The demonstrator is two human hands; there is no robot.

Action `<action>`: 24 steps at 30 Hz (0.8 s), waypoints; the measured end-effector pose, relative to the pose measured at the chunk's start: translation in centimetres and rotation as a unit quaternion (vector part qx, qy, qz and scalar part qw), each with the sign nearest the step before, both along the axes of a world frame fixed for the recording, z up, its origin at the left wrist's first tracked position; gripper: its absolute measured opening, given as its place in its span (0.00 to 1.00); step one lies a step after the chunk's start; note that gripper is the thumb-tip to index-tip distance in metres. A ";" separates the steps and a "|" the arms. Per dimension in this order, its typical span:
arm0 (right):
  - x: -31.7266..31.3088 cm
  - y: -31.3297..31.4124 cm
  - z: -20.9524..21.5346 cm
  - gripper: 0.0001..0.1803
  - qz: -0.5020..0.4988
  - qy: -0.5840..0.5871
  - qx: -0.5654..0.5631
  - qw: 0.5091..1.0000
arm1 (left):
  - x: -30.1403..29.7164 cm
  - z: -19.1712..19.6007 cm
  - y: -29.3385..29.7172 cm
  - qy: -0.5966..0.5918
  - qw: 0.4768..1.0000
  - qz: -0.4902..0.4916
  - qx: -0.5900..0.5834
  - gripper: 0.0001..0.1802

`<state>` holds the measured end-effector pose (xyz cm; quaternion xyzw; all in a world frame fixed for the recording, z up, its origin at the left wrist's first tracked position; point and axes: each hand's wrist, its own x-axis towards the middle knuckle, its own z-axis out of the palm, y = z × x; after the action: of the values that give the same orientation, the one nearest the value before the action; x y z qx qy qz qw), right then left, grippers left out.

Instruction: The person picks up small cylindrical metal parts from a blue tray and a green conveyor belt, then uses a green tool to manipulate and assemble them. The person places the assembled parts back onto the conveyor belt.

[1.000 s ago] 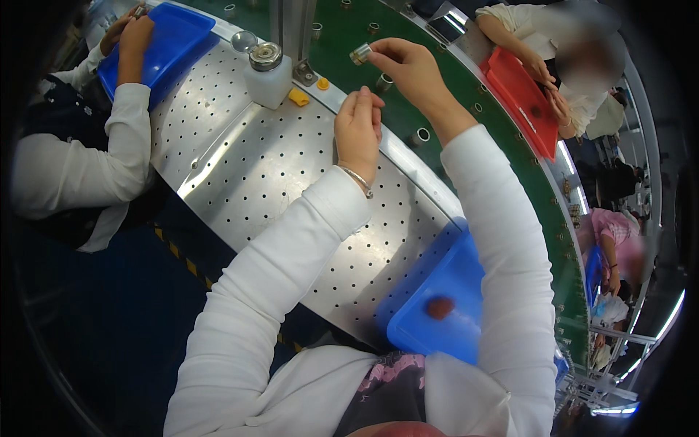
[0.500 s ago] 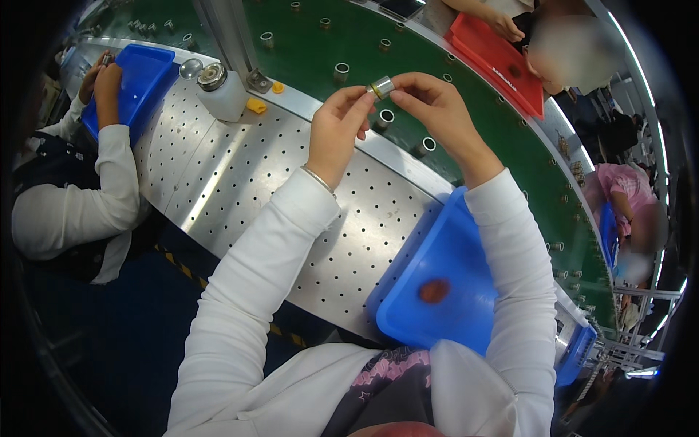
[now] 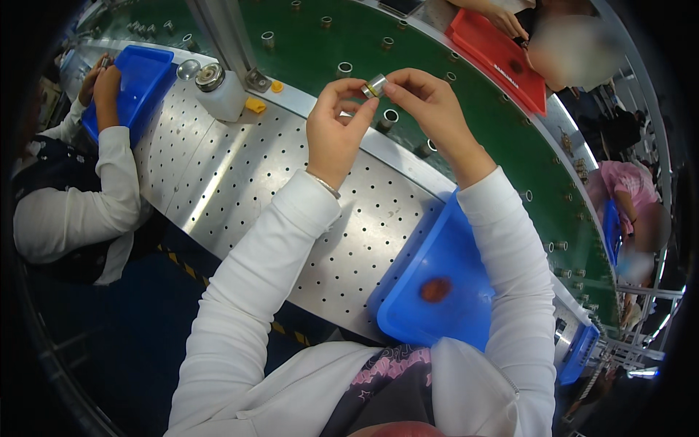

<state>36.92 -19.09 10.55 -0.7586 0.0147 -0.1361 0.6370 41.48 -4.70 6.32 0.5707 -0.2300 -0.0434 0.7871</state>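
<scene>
Silvery metal cylinder (image 3: 376,84) with a yellowish ring round it, and it's up between the two hands, seen against the dark green conveyor belt (image 3: 306,69) near its edge. The right hand (image 3: 435,113) has thumb and fingers pinched on the right end of it, pretty clear grip. The left hand (image 3: 335,127) is right there at the other end, forefinger curled by the piece and thumb tip just below, but honestly I can't tell if it's properly gripping or only touching. The cylinder sits kinda tilted, right end higher. More short grey metal tubes (image 3: 389,119) stand on the belt, one of them just below the hands. Nearer the body there's a shiny perforated metal worktop (image 3: 291,197), with a deep blue plastic tray (image 3: 429,320) by the right forearm; a blurry reddish-brown patch shows in that one. Over to the left, a squat white plastic bottle with a round metal top (image 3: 224,100) stands near the rail, a crumpled yellow scrap (image 3: 255,105) just beside it.
</scene>
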 end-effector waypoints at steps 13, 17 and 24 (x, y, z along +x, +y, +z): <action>0.3 0.4 -0.7 0.10 -0.009 0.004 -0.007 1.000 | 0.3 -0.4 0.1 -0.098 0.991 0.076 0.057 0.15; 0.2 0.8 -0.3 0.10 -0.011 0.012 -0.010 1.000 | 0.2 -0.2 0.1 -0.111 0.988 0.078 0.068 0.16; 0.3 0.6 -0.2 0.10 -0.012 -0.005 0.003 1.000 | 0.2 -0.1 0.2 -0.041 0.997 0.042 0.049 0.15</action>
<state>37.24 -18.48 10.37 -0.7559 0.0205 -0.1476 0.6375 41.69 -4.46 6.20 0.6190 -0.2358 0.0020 0.7492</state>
